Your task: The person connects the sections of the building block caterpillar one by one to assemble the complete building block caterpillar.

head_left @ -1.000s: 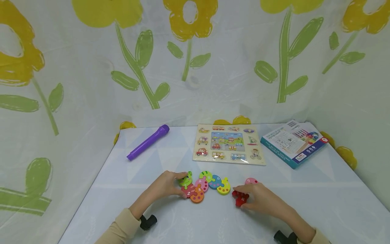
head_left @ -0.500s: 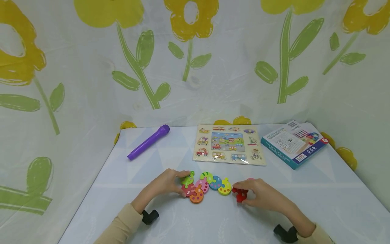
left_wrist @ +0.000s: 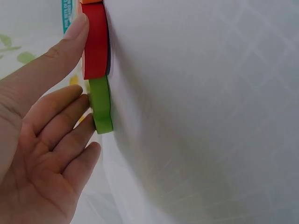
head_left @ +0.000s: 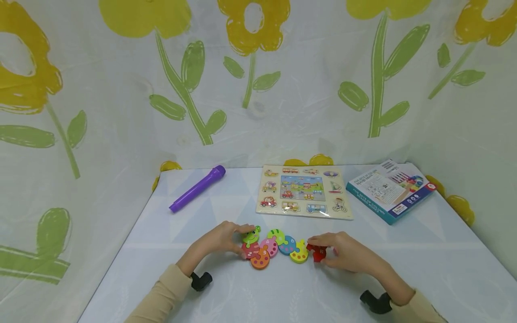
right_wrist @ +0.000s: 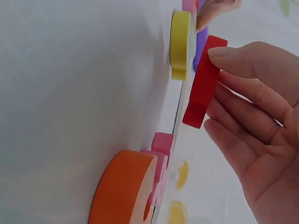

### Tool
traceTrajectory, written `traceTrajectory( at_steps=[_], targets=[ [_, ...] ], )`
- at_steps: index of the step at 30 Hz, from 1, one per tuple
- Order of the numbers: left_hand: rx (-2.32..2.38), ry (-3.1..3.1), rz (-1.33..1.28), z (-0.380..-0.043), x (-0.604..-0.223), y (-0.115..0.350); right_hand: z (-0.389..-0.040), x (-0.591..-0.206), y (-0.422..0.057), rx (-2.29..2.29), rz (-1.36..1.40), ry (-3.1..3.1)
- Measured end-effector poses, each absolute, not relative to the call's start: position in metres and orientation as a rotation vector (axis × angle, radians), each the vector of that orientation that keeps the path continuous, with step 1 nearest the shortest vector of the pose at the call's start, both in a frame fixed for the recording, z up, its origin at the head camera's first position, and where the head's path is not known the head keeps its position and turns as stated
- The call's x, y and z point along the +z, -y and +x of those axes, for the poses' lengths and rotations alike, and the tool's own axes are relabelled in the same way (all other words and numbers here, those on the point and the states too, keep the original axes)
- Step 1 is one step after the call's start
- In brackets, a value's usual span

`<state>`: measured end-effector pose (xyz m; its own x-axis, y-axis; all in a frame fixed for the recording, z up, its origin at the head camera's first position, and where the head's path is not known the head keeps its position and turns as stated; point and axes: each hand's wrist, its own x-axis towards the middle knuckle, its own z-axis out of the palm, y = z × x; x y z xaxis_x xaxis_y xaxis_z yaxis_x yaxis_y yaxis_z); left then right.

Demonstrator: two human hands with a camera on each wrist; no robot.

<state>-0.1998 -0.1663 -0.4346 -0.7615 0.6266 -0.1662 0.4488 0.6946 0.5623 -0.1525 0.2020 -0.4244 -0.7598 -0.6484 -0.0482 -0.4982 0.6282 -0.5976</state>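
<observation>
A row of joined, numbered caterpillar puzzle pieces lies on the table, running from a green smiling head to a yellow piece. My left hand holds the head end, its thumb against the edge of the red number 2 piece and its fingers by the green head. My right hand pinches a separate red puzzle piece between thumb and fingers, raised and tilted just right of the yellow piece. Pink and orange puzzle pieces lie beneath that hand, mostly hidden in the head view.
Behind the caterpillar lies a wooden vehicle puzzle board. A purple toy microphone is at the back left, and a teal-and-white box at the back right. Flower-printed fabric stands up beyond the table's back edge.
My right hand has carried the red piece slightly up the view, turning it beside the yellow piece. The caterpillar's head end has shifted slightly right with my left hand.
</observation>
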Motion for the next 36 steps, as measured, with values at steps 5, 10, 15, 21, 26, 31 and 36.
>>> traceTrajectory(
  at_steps=[5, 10, 15, 21, 26, 31, 36],
  targets=[
    [0.724, -2.544, 0.883, -0.203, -0.436, 0.168, -0.156, -0.425, -0.202, -0.823, -0.944, -2.599],
    [0.734, -2.526, 0.898, -0.205, -0.436, 0.168, -0.160, -0.425, -0.201, -0.841, -0.990, -2.580],
    [0.735, -2.511, 0.915, -0.206, -0.434, 0.169, -0.164, -0.423, -0.199, -0.867, -0.987, -2.565],
    [0.713, -2.501, 0.941, -0.210, -0.435, 0.169, -0.168, -0.424, -0.198, -0.845, -1.007, -2.580],
    [0.721, -2.489, 0.946, -0.211, -0.435, 0.169, -0.172, -0.426, -0.198, -0.822, -1.045, -2.581],
    [0.730, -2.483, 0.942, -0.210, -0.435, 0.169, -0.175, -0.428, -0.196, -0.808, -1.064, -2.573],
    [0.732, -2.483, 0.944, -0.211, -0.436, 0.169, -0.178, -0.428, -0.192, -0.796, -1.050, -2.555]
  ],
)
